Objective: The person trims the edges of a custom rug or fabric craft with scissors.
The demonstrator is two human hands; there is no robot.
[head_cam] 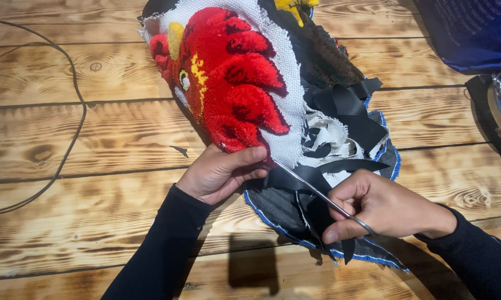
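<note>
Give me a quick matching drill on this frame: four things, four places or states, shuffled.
Things:
1 left hand
2 right hand
3 black cable
4 blue fabric

Places/states:
A top right corner of the table
B grips slim metal scissors
C curves across the wood at left
D pinches the lower edge of the red tufted piece

Pairs: 1-D, 2-B, 3-C, 4-A

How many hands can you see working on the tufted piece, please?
2: the left hand pinches the edge of the red tufted piece; the right hand holds scissors over the black backing fabric.
</note>
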